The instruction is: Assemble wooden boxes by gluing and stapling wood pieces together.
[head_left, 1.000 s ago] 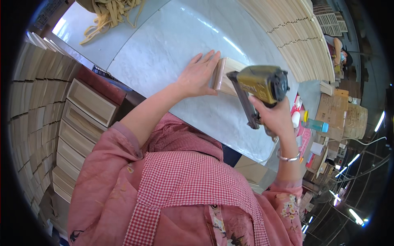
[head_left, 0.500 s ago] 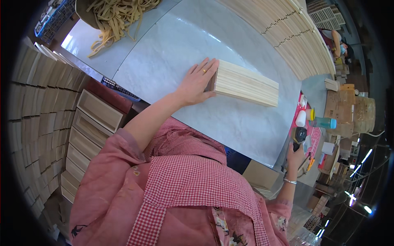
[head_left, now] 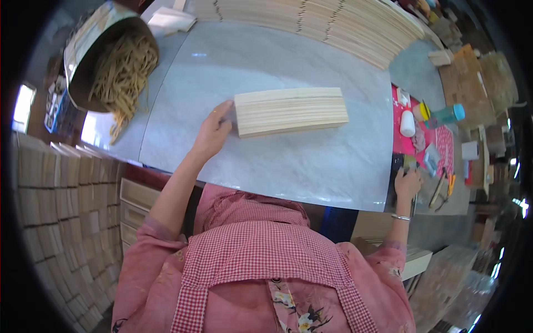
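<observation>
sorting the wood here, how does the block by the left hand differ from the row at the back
The block is short; the row is much longer, along the far side of the table. The block lies by itself near the left hand; the row is many thin pieces packed together. Jagged dark lines cross the row; the block shows fine lines along its length. Both are pale wood.

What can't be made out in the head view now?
Head view:
Grip of right hand on nail gun: too small, dark.
Underside of wooden piece: hidden, faces table.
Far side of board stack: cut off by top edge.
Inside bottom of container: hidden by tan strips.
</observation>
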`<state>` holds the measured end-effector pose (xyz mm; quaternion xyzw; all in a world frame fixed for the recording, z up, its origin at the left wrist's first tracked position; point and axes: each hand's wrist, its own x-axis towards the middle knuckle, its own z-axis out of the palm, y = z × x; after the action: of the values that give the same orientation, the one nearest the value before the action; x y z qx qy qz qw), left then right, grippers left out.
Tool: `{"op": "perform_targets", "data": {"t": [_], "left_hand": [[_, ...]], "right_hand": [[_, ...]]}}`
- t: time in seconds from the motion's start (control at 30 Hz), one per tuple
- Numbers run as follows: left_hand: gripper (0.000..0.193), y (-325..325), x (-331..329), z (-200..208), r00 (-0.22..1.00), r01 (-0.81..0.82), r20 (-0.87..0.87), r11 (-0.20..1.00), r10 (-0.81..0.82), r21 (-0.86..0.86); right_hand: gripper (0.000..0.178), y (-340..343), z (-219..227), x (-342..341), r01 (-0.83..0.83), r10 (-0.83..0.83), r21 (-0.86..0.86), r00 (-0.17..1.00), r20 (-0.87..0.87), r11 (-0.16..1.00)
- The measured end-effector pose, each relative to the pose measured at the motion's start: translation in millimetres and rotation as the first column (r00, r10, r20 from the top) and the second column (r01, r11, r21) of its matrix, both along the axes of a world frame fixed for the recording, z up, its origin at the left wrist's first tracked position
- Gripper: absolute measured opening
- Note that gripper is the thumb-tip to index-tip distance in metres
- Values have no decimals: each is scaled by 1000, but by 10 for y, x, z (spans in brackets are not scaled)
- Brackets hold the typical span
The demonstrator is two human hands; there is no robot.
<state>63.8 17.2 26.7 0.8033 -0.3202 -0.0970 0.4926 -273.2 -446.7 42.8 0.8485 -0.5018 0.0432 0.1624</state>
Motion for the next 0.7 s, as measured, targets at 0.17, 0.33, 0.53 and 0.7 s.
{"op": "perform_targets", "data": {"t": [0.17,0.33,0.53,0.7], "left_hand": [[44,-225,-46,232,915,-257,-328,966,236,-20],[43,-354,-111,380,919,-311,-202,937,340,160],[44,-363,-230,435,876,-413,-218,903,429,116],[44,-320,-275,517,874,-465,-171,885,456,-15]], "right_hand": [[27,581,-60,1339,-702,443,-48,393,806,711],[25,941,-196,2273,-723,274,193,474,837,663],[19,1116,22,2293,-684,221,310,572,790,661],[15,1416,228,2043,-705,211,149,396,893,693]]}}
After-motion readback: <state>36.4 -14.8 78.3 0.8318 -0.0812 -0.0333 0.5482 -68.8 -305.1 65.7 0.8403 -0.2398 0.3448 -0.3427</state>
